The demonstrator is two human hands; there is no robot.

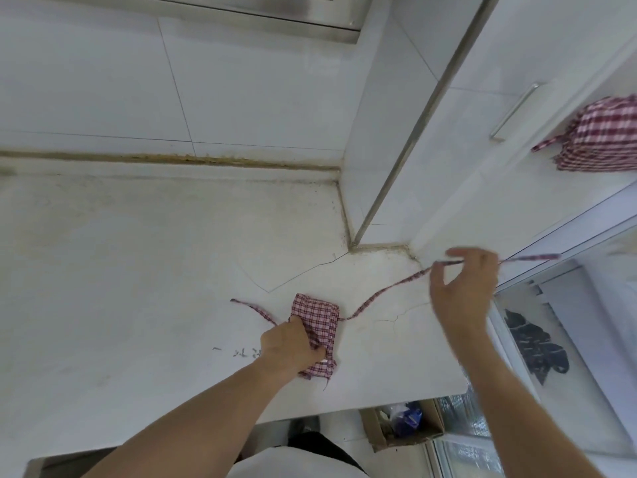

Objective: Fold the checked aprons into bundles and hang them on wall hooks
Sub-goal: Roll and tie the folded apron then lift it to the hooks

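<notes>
Our left hand (293, 346) grips folded apron (315, 334) on desk (138, 270); right hand (463, 288) fingers (436, 270) pinch strap (386, 291), running up-right from bundle.

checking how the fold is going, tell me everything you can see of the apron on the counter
The checked apron is red-and-white woven cloth, folded into a small, rumpled bundle lying flat on the white counter. The left hand grips its near left side. One tie strap trails left on the counter; the other strap runs up to the right, lifted and pinched by the right hand, its end sticking out beyond.
</notes>
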